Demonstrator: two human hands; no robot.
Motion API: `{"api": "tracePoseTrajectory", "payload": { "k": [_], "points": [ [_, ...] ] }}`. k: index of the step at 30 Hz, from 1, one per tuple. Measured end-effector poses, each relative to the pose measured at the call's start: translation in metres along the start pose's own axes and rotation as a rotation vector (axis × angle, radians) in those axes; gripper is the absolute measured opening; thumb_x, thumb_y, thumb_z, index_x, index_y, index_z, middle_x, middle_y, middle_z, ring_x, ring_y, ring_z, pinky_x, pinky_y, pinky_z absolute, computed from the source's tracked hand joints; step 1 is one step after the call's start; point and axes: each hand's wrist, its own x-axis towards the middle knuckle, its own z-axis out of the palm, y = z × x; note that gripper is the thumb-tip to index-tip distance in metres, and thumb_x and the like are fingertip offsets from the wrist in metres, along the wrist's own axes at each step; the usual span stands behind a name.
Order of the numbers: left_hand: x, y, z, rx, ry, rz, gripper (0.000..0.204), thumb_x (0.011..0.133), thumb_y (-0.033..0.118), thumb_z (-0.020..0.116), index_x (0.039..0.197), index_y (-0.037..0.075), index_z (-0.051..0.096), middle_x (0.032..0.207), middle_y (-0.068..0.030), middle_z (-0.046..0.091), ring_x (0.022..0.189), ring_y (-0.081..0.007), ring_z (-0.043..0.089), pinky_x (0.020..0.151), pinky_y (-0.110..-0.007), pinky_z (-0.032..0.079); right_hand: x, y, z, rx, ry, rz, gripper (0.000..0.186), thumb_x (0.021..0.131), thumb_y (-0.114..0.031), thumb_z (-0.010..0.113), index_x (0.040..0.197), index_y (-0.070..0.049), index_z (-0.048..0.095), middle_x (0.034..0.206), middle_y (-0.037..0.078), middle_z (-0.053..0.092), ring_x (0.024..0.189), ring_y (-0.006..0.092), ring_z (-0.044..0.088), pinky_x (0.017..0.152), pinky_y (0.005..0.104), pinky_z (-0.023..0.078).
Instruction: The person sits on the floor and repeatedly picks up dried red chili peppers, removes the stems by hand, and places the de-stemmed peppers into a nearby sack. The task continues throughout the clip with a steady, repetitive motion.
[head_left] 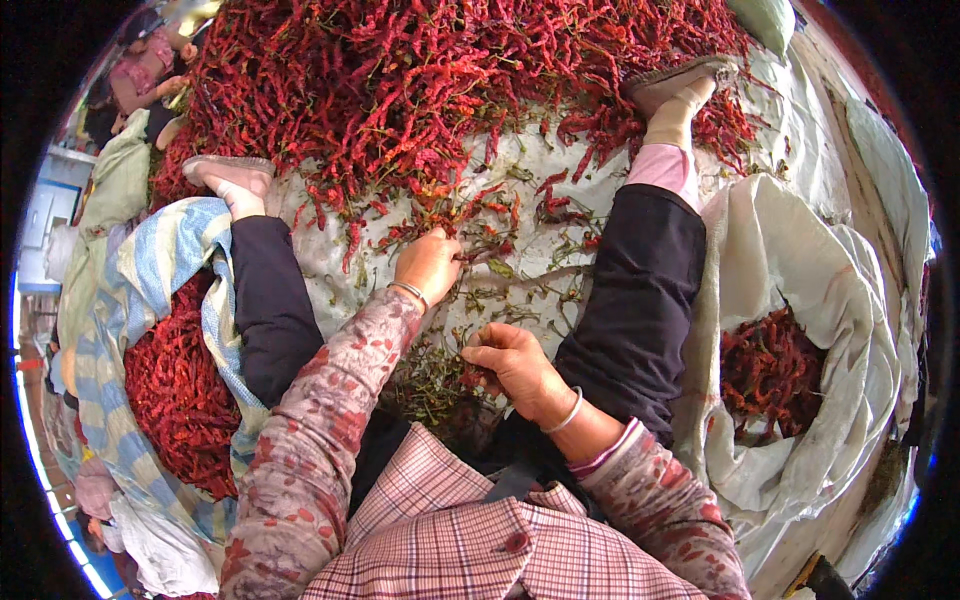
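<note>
My left hand (428, 265) reaches to the near edge of a big heap of dried red chilies (400, 90). Its fingers are curled together over a few loose chilies and stems, and whatever they pinch is hidden. Closer to my body, my right hand (522, 368) is closed with thumb and forefinger pressed together. A bit of red shows under its fingers, but what it holds is hidden. Below it, between my thighs, lies a pile of green-brown stems (425, 385). Scattered chilies and stems (490, 225) cover the pale sheet (325, 265) between my outstretched legs.
A blue-and-white striped sack (150, 250) full of red chilies stands open by my left leg. Beside my right leg, an open white sack (790, 240) holds darker chilies (775, 365). Another person (140, 75) sits at the far left, and a pale green sack (765, 20) lies at the far right.
</note>
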Motion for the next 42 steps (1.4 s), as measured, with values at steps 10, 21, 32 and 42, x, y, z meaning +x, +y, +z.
{"api": "tracePoseTrajectory", "payload": {
  "k": [10,21,32,42],
  "points": [
    [-0.09,0.017,-0.043,-0.572,0.077,-0.125,0.014,0.072,0.015,0.06,0.075,0.001,0.062,0.059,-0.0127,0.058,0.053,-0.0232,0.057,0.05,-0.031,0.042,0.002,0.005,0.002,-0.04,0.04,-0.089,0.008,0.078,-0.012,0.059,0.08,-0.005,0.056,0.065,-0.001,0.054,0.05,0.0068,0.049,0.039,0.019,0.033],
    [-0.117,0.033,-0.047,-0.644,0.078,-0.144,0.026,0.078,0.029,0.06,0.071,0.004,0.06,0.056,-0.0123,0.054,0.048,-0.0247,0.052,0.048,-0.032,0.04,0.002,0.005,0.005,-0.086,0.019,0.005,0.012,0.077,-0.015,0.059,0.075,-0.003,0.057,0.056,0.0,0.05,0.043,0.0069,0.041,0.038,0.0205,0.029],
    [-0.044,-0.032,-0.01,-0.113,0.148,-0.142,0.014,0.074,0.017,0.053,0.077,0.003,0.055,0.076,-0.0147,0.054,0.067,-0.0319,0.055,0.061,-0.04,0.044,-0.001,0.01,0.003,-0.235,-0.081,0.031,0.013,0.072,-0.011,0.058,0.078,0.001,0.057,0.059,0.002,0.05,0.048,0.0089,0.044,0.041,0.0231,0.032],
    [-0.049,-0.029,0.004,-0.085,0.069,-0.202,0.019,0.076,0.023,0.054,0.076,0.005,0.053,0.08,-0.0141,0.052,0.072,-0.0335,0.053,0.063,-0.043,0.043,0.0,0.012,0.002,-0.161,-0.005,0.02,0.011,0.074,-0.006,0.058,0.083,0.001,0.057,0.065,0.005,0.057,0.049,0.0109,0.048,0.044,0.0221,0.035]
  ]
}}
